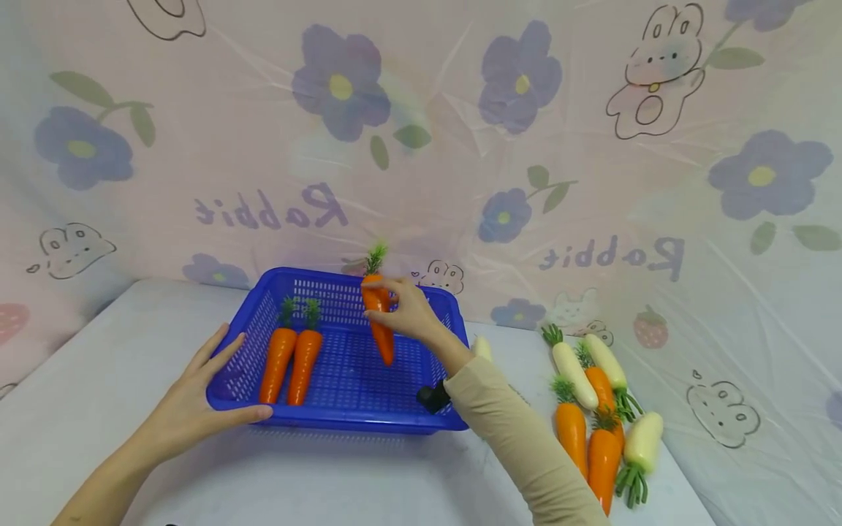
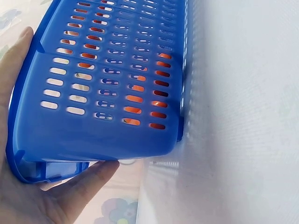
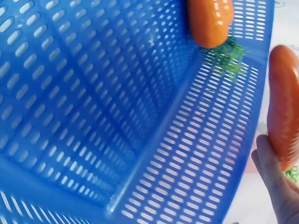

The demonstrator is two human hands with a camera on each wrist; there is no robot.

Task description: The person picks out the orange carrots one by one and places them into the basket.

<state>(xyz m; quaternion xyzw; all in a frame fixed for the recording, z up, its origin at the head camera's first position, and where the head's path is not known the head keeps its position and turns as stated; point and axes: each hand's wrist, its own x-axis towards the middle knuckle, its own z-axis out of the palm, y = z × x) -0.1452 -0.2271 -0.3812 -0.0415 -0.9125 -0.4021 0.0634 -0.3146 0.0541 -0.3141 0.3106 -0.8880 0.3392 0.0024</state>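
My right hand [image 1: 409, 310] pinches an orange toy carrot [image 1: 378, 310] with a green leafy top, upright with its tip pointing down over the blue plastic basket [image 1: 342, 418]. In the right wrist view this carrot [image 3: 284, 107] shows beside the basket's rim, with the fingers against it. Two more carrots [image 1: 278, 365] lie side by side in the basket's left part, tops toward the back. My left hand [image 1: 187, 409] rests at the basket's front left corner, fingers straight and spread along the left side, thumb on the front rim.
Several carrots [image 1: 571, 431] and white radishes [image 1: 574, 374] lie in a loose group on the white table [image 1: 316, 482] to the right. Another pale radish [image 1: 483, 348] shows partly behind my right forearm. A patterned curtain [image 1: 421, 161] hangs behind the table.
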